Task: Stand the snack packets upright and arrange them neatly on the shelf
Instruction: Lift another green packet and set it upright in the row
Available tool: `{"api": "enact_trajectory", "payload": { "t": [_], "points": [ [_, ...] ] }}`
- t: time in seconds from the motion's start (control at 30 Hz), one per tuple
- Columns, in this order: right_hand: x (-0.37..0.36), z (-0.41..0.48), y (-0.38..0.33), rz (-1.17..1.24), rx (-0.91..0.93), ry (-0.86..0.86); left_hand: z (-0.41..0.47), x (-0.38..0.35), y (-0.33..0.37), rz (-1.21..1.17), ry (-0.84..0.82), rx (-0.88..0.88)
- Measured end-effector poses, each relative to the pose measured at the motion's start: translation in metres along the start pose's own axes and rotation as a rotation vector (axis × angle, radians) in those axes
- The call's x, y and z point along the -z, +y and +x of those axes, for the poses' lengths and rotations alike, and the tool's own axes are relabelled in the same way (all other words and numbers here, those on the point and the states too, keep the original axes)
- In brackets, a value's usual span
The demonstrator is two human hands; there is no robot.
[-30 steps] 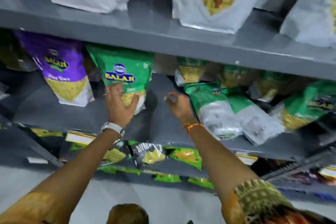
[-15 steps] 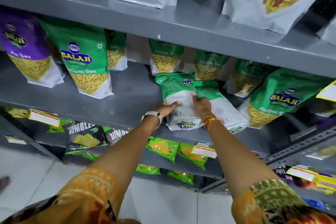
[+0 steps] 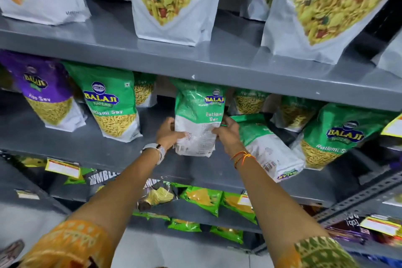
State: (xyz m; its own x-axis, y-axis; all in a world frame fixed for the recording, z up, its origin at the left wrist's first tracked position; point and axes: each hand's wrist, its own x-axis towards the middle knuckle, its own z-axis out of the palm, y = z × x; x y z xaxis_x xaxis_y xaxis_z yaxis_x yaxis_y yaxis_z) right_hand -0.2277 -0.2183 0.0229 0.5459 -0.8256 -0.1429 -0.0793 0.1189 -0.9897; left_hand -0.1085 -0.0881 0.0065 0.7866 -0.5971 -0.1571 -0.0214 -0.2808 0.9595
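A green and white Ratlami Sev packet (image 3: pixel 199 119) is held upright, back side facing me, just above the grey middle shelf (image 3: pixel 91 150). My left hand (image 3: pixel 168 134) grips its lower left edge and my right hand (image 3: pixel 227 134) grips its lower right edge. Right of it a second green packet (image 3: pixel 267 148) lies flat on the shelf, back side up. A green packet (image 3: pixel 112 104) and a purple packet (image 3: pixel 45 95) stand upright at the left. More green packets stand behind, and one (image 3: pixel 332 137) leans at the right.
The grey shelf above (image 3: pixel 217 61) carries big white snack bags (image 3: pixel 171 0) and hangs low over the packets. Smaller green packets (image 3: pixel 202 199) and price tags (image 3: pixel 63 167) sit on the lower shelves. A perforated metal upright (image 3: pixel 359 198) runs at the right.
My left hand left the standing green packet at the left. Both hands took hold of the flat-lying packet and raised it upright. The view shifted right.
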Motion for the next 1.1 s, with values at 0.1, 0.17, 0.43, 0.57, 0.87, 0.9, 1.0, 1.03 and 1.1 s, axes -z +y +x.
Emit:
{"api": "enact_trajectory", "payload": {
  "t": [0.1, 0.17, 0.43, 0.57, 0.87, 0.9, 1.0, 1.03, 1.1],
  "points": [
    [-0.007, 0.003, 0.002, -0.031, 0.084, 0.001, 0.018, 0.015, -0.007, 0.029, -0.050, -0.089],
    [-0.007, 0.004, 0.008, -0.095, 0.127, 0.001, 0.033, 0.021, -0.020, 0.044, -0.112, -0.104],
    [-0.003, 0.004, 0.024, -0.194, 0.170, 0.010, 0.056, 0.033, -0.042, 0.092, -0.347, -0.020],
    [-0.018, -0.014, 0.040, -0.190, 0.130, 0.087, 0.055, 0.037, -0.023, -0.153, -0.384, 0.189],
    [-0.097, -0.072, 0.066, -0.392, 0.109, 0.139, 0.061, 0.009, -0.006, -0.443, -0.353, 0.238],
    [-0.101, -0.069, 0.066, -0.407, 0.092, 0.101, 0.060, 0.007, -0.007, -0.441, -0.350, 0.237],
    [-0.101, -0.059, 0.066, -0.371, 0.084, 0.079, 0.054, 0.015, -0.022, -0.318, -0.228, 0.254],
    [-0.099, -0.054, 0.065, -0.358, 0.088, 0.086, 0.049, 0.018, -0.023, -0.290, -0.207, 0.216],
    [-0.090, -0.043, 0.064, -0.316, 0.085, 0.100, 0.041, 0.021, -0.026, -0.204, -0.183, 0.106]
  ]
}}
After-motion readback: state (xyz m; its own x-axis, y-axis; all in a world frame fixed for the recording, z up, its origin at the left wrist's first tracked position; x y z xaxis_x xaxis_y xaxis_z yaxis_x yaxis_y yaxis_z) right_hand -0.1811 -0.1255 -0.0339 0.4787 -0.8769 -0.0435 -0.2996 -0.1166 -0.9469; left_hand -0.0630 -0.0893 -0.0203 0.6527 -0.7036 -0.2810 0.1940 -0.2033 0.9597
